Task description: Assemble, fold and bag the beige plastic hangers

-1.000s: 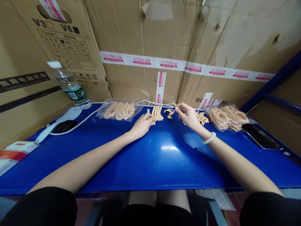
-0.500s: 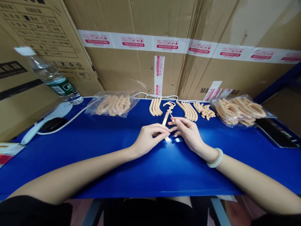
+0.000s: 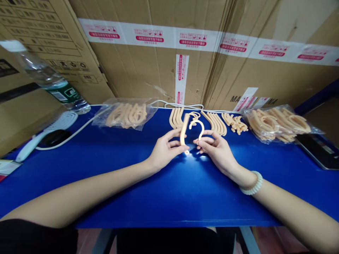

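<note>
My left hand (image 3: 167,148) is closed round a beige curved hanger arm (image 3: 184,130), its wide end pointing up and away from me. Between the thumb and fingers of my right hand (image 3: 217,150) is a beige hanger hook (image 3: 202,127), its curve upward and its open side to the left. The two pieces are close together but apart. Just beyond them lie more hooks (image 3: 195,115), partly hidden. A row of curved hanger arms (image 3: 175,118) rests to their left, another row of hanger arms (image 3: 215,122) to their right, then a heap of small beige pieces (image 3: 235,123).
Clear bags of beige parts lie on the blue table (image 3: 148,208): a left bag (image 3: 127,114) and a right bag (image 3: 278,123). A water bottle (image 3: 63,91), hairbrush (image 3: 47,134) and black object (image 3: 56,137) are left, a phone (image 3: 317,151) right. Cardboard boxes (image 3: 148,70) and a white cable (image 3: 182,105) line the back.
The hook now stands raised in my right hand. My left hand has lifted and tilted the hanger arm. My hands have moved slightly apart, and the view has shifted a little.
</note>
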`<state>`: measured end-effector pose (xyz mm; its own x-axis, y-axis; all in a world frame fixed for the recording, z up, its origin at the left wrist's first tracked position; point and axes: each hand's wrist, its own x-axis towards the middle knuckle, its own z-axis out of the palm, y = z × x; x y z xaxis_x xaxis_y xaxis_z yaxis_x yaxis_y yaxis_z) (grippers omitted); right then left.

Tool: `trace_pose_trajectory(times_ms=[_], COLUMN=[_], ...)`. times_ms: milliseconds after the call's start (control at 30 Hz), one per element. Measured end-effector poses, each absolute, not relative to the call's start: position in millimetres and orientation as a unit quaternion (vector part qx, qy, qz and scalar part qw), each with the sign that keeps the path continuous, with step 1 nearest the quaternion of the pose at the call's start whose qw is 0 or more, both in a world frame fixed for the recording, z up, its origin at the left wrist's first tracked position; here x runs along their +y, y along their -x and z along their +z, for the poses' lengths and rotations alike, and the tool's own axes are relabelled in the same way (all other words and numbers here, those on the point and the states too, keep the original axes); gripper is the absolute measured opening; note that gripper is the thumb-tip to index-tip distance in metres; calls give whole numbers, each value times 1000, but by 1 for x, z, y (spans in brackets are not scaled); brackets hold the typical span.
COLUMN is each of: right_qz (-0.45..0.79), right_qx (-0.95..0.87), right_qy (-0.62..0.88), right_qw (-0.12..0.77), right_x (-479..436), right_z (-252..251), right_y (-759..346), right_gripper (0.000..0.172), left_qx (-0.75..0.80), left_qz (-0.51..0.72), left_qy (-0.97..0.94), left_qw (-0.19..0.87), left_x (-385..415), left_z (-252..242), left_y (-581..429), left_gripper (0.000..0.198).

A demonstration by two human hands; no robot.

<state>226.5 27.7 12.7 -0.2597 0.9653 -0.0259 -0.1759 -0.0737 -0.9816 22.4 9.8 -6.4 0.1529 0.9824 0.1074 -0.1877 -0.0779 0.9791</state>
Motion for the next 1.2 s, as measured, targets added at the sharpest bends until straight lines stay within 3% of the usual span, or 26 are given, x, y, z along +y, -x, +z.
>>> trace_pose_trajectory(times_ms=[100, 233, 433, 733, 1200], right_qz=[626, 627, 635, 632, 630], right_qx=[-499, -520, -534, -580, -570], right_qy=[387, 383, 379, 367, 375], right_qw=[458, 436, 410, 358, 371], right_x=[28, 29, 30, 32, 29], right_z=[15, 14, 12, 16, 16], right_y=[-227, -228, -230, -231, -227], right_gripper=[46, 24, 25, 26, 34], left_qx=[382, 371, 363, 363, 356], left_qz=[519, 537, 517, 513, 501], left_qy=[-508, -525, -576, -589, -608], left_qw=[571, 547, 519, 507, 502], left_x=[11, 11, 13, 13, 11], left_z=[-4, -5, -8, -8, -5], left_y=[-22, -22, -20, -20, -21], left_gripper=[38, 32, 18, 17, 17])
